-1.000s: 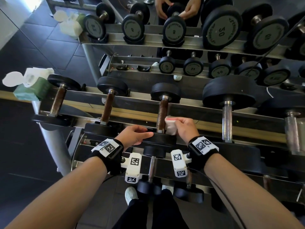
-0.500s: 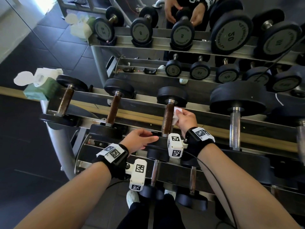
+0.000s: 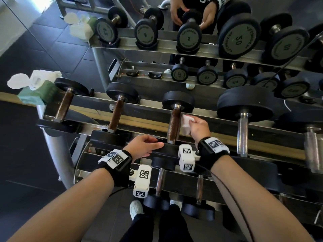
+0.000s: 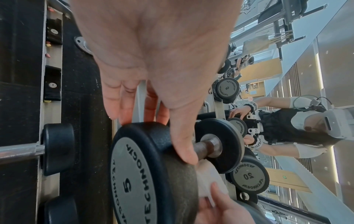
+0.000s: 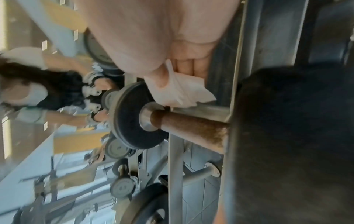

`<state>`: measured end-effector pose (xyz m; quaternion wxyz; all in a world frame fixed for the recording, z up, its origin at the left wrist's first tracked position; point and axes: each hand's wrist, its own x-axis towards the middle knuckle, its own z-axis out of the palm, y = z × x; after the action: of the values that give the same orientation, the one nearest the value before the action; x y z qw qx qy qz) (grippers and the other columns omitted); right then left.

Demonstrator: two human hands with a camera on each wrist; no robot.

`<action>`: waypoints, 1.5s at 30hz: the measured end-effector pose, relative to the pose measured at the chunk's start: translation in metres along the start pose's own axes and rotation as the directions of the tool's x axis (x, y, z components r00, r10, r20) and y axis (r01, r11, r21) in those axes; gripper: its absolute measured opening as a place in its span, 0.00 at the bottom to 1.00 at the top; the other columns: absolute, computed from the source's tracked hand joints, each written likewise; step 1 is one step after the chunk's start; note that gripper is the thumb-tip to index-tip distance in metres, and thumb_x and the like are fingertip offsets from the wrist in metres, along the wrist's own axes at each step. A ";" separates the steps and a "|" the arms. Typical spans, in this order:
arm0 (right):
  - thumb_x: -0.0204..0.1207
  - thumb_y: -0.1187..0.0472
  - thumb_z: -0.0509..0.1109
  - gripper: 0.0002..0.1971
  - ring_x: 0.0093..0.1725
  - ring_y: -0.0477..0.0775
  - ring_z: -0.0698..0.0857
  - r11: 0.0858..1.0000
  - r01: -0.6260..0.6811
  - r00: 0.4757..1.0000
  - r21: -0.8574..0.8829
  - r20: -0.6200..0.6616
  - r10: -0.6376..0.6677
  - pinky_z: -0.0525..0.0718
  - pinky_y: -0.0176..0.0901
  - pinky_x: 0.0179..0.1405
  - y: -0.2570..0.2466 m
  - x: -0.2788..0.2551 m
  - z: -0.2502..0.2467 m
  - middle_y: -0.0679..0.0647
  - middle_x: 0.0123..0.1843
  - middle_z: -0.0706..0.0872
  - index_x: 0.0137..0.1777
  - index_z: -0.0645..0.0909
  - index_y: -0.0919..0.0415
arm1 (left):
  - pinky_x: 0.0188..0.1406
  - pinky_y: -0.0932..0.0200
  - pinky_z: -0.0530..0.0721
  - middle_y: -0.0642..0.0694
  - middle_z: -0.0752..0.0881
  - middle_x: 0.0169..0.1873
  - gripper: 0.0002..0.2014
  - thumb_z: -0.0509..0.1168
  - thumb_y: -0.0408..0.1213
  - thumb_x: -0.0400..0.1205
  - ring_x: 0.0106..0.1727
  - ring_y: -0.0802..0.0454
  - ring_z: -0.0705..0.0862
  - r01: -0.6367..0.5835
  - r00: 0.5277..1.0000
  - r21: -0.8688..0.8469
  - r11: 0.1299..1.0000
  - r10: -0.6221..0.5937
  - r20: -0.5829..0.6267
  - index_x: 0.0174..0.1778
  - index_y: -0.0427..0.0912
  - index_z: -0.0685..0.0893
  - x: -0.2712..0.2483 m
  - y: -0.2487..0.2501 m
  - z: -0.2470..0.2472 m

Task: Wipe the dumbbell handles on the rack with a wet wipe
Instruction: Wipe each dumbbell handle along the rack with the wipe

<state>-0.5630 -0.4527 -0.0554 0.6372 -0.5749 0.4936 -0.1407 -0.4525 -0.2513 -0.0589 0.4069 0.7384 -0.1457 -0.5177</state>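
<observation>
Head view: the right hand (image 3: 199,127) pinches a white wipe (image 3: 185,123) just right of the brown handle (image 3: 173,126) of a dumbbell (image 3: 177,102) on the rack (image 3: 97,100); whether wipe and handle touch is unclear. The left hand (image 3: 146,145) grips that dumbbell's near black head, thumb and fingers curled over its rim. In the left wrist view the grey end cap (image 4: 134,178) reads "TECHNOGYM 5"; a farther cap (image 4: 249,176) reads "20". A green wipe pack (image 3: 37,94) sits at the rack's left end.
</observation>
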 end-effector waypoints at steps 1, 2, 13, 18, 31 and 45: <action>0.86 0.69 0.59 0.17 0.59 0.60 0.86 0.999 -0.035 0.999 0.023 -0.005 0.035 0.84 0.54 0.63 -0.003 0.005 0.005 0.57 0.59 0.89 0.58 0.88 0.52 | 0.61 0.53 0.86 0.49 0.89 0.54 0.21 0.78 0.53 0.72 0.56 0.52 0.89 -0.001 1.000 0.001 1.000 0.001 -0.001 0.58 0.52 0.85 0.000 0.000 0.000; 0.86 0.69 0.57 0.18 0.62 0.61 0.85 0.994 -0.084 0.997 0.067 0.004 0.083 0.83 0.57 0.66 -0.004 0.009 0.011 0.58 0.63 0.87 0.63 0.86 0.53 | 0.61 0.53 0.86 0.49 0.89 0.54 0.21 0.78 0.54 0.72 0.56 0.52 0.89 -0.001 1.000 0.004 1.000 0.001 -0.003 0.58 0.52 0.85 0.000 -0.001 0.000; 0.83 0.71 0.59 0.20 0.60 0.59 0.88 1.000 -0.024 0.998 -0.010 0.064 0.025 0.84 0.54 0.66 0.025 -0.015 0.013 0.54 0.59 0.91 0.58 0.90 0.49 | 0.59 0.50 0.87 0.50 0.89 0.52 0.22 0.79 0.54 0.70 0.54 0.52 0.88 0.013 1.000 -0.013 1.000 -0.013 -0.005 0.57 0.52 0.86 0.001 -0.001 0.002; 0.81 0.73 0.63 0.23 0.54 0.56 0.89 0.999 0.029 0.999 0.042 0.045 -0.031 0.86 0.45 0.56 0.013 -0.010 0.005 0.51 0.52 0.93 0.46 0.92 0.44 | 0.54 0.55 0.87 0.52 0.90 0.50 0.20 0.79 0.53 0.71 0.52 0.55 0.89 0.005 1.000 0.004 1.000 -0.005 -0.002 0.56 0.52 0.86 0.002 0.000 0.000; 0.78 0.67 0.74 0.11 0.56 0.53 0.89 0.997 0.056 0.991 -0.049 0.123 -0.050 0.85 0.45 0.61 0.034 -0.038 -0.005 0.50 0.51 0.93 0.48 0.93 0.48 | 0.54 0.58 0.86 0.50 0.89 0.52 0.21 0.77 0.53 0.72 0.54 0.53 0.88 -0.018 1.000 0.023 1.000 0.018 0.006 0.58 0.51 0.85 -0.001 0.001 0.000; 0.80 0.61 0.73 0.10 0.44 0.40 0.91 0.991 0.130 0.991 0.021 0.005 -0.130 0.84 0.27 0.40 0.023 -0.036 0.013 0.44 0.41 0.93 0.46 0.92 0.44 | 0.55 0.57 0.87 0.47 0.87 0.56 0.24 0.80 0.50 0.71 0.56 0.50 0.88 0.016 1.000 -0.065 0.998 -0.018 -0.023 0.61 0.48 0.82 -0.001 0.001 0.003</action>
<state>-0.5783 -0.4107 -0.0606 0.6341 -0.5996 0.4517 -0.1854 -0.4550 -0.2528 -0.0576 0.4280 0.7321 -0.1177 -0.5168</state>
